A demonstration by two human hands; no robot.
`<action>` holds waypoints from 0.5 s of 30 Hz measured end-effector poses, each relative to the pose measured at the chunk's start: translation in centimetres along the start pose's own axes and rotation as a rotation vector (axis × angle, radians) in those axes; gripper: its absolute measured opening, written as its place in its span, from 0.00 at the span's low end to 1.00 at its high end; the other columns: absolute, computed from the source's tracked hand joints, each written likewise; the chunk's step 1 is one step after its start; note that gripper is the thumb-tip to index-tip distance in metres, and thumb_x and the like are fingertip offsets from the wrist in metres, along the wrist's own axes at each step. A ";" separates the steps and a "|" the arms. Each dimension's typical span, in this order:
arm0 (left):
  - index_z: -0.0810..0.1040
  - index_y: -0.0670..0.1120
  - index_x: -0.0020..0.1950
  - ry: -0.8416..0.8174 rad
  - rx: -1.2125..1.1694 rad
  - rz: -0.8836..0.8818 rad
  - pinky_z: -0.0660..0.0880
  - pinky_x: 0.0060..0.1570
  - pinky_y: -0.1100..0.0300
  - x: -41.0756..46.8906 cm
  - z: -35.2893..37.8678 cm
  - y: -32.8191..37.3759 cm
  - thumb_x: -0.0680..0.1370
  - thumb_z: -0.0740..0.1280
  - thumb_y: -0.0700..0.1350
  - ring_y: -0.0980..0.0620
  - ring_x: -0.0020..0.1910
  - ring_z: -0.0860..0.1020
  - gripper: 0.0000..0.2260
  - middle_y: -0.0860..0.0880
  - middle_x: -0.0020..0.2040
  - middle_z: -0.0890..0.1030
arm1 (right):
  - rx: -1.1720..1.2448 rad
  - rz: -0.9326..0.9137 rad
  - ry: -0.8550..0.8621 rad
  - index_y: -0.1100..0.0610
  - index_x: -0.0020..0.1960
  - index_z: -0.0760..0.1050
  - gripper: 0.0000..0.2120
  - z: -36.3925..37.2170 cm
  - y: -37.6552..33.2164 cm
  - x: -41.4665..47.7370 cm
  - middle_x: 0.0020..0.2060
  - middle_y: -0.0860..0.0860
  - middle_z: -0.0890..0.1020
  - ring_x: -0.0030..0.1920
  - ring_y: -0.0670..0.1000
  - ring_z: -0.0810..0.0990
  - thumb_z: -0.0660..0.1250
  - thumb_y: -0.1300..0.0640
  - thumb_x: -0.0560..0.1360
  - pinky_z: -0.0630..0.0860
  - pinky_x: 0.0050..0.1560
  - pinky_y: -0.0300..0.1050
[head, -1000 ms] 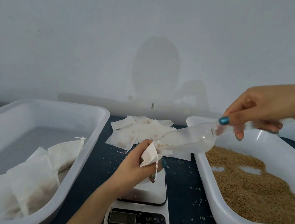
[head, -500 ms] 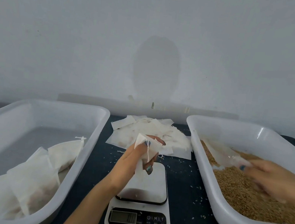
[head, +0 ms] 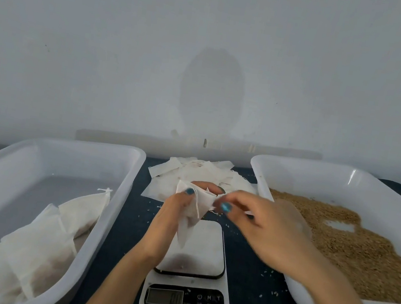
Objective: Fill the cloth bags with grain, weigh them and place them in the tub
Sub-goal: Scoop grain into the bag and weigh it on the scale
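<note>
My left hand grips a small white cloth bag by its mouth, and the bag hangs just above the white digital scale. My right hand reaches in from the right and pinches the bag's upper right edge with thumb and forefinger. The white tub on the left holds several filled bags. Brown grain lies in the white tub on the right.
A pile of empty cloth bags lies behind the scale, between the two tubs. Loose grains are scattered over the dark tabletop. A plain wall stands close behind the table.
My right hand tipped a clear scoop at the bag, swung down to the grain tub, then came back without the scoop and took the bag's edge. My left hand kept holding the bag over the scale.
</note>
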State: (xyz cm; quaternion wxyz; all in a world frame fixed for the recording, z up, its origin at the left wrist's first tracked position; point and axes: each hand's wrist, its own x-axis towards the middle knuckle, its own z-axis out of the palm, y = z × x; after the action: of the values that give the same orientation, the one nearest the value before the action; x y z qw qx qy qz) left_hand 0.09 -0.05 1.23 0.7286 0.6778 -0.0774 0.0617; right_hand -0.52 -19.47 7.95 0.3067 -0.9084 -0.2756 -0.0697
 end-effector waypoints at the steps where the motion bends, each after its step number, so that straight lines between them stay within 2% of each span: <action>1: 0.82 0.56 0.52 -0.028 0.008 0.032 0.74 0.48 0.63 -0.1 0.1 0.3 0.70 0.60 0.64 0.57 0.47 0.77 0.20 0.55 0.48 0.82 | 0.109 -0.020 -0.024 0.39 0.52 0.76 0.09 1.1 -0.7 0.6 0.47 0.36 0.82 0.42 0.41 0.82 0.57 0.42 0.80 0.81 0.41 0.43; 2: 0.82 0.58 0.54 -0.041 0.009 0.055 0.75 0.50 0.64 -0.2 0.2 0.6 0.73 0.58 0.62 0.58 0.51 0.79 0.18 0.56 0.51 0.83 | 0.227 -0.025 -0.031 0.39 0.53 0.75 0.08 2.2 -1.2 1.2 0.50 0.41 0.83 0.45 0.45 0.83 0.58 0.45 0.82 0.81 0.47 0.51; 3: 0.81 0.57 0.58 -0.039 0.005 0.072 0.76 0.55 0.60 -0.3 0.2 0.7 0.77 0.57 0.60 0.56 0.56 0.79 0.18 0.54 0.57 0.83 | 0.323 -0.020 -0.010 0.40 0.56 0.76 0.08 2.9 -1.5 1.7 0.52 0.43 0.83 0.48 0.47 0.83 0.58 0.46 0.82 0.80 0.51 0.55; 5: 0.81 0.55 0.61 -0.034 -0.019 0.086 0.75 0.62 0.54 -0.3 0.1 0.7 0.78 0.55 0.57 0.52 0.62 0.78 0.20 0.51 0.60 0.82 | 0.471 -0.008 0.049 0.43 0.59 0.77 0.11 3.7 -1.6 2.4 0.51 0.43 0.83 0.51 0.45 0.82 0.59 0.46 0.80 0.80 0.55 0.52; 7: 0.83 0.62 0.55 -0.018 -0.047 0.057 0.75 0.56 0.59 -0.3 0.1 0.9 0.76 0.56 0.59 0.55 0.58 0.80 0.17 0.54 0.55 0.84 | 0.650 -0.002 0.075 0.43 0.56 0.79 0.12 4.2 -1.4 2.8 0.50 0.42 0.84 0.53 0.44 0.82 0.61 0.44 0.77 0.80 0.56 0.49; 8: 0.83 0.64 0.53 -0.021 -0.046 0.050 0.75 0.52 0.62 -0.4 0.1 1.0 0.75 0.57 0.59 0.56 0.56 0.81 0.16 0.55 0.53 0.85 | 0.727 0.008 0.089 0.46 0.55 0.80 0.13 4.4 -1.1 3.0 0.49 0.44 0.84 0.52 0.46 0.83 0.63 0.44 0.75 0.81 0.56 0.50; 10: 0.82 0.60 0.57 -0.023 -0.033 0.066 0.76 0.50 0.65 -0.2 0.0 0.9 0.76 0.56 0.58 0.56 0.55 0.81 0.17 0.52 0.56 0.84 | 0.789 0.031 0.166 0.52 0.50 0.80 0.15 5.0 -0.4 3.2 0.43 0.46 0.84 0.48 0.48 0.83 0.66 0.43 0.71 0.81 0.52 0.48; 13: 0.74 0.58 0.69 -0.050 0.021 0.146 0.75 0.60 0.59 -0.1 0.1 1.1 0.80 0.54 0.59 0.53 0.65 0.77 0.20 0.51 0.65 0.79 | 0.724 0.048 0.319 0.54 0.42 0.78 0.15 5.5 -0.1 3.6 0.36 0.42 0.82 0.41 0.41 0.80 0.69 0.42 0.68 0.76 0.42 0.34; 15: 0.70 0.60 0.73 -0.078 0.044 0.207 0.73 0.65 0.54 -0.1 0.1 1.2 0.80 0.54 0.62 0.51 0.69 0.74 0.22 0.54 0.70 0.76 | 0.705 0.050 0.409 0.53 0.40 0.77 0.15 5.6 0.2 3.8 0.36 0.40 0.81 0.41 0.41 0.80 0.70 0.42 0.68 0.76 0.42 0.34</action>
State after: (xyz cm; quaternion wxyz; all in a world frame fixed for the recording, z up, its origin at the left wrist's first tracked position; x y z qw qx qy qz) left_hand -0.20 -0.07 2.41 0.6997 0.6838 -0.1740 0.1116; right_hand 2.55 -14.51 4.53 0.6493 -0.7215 -0.1935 -0.1428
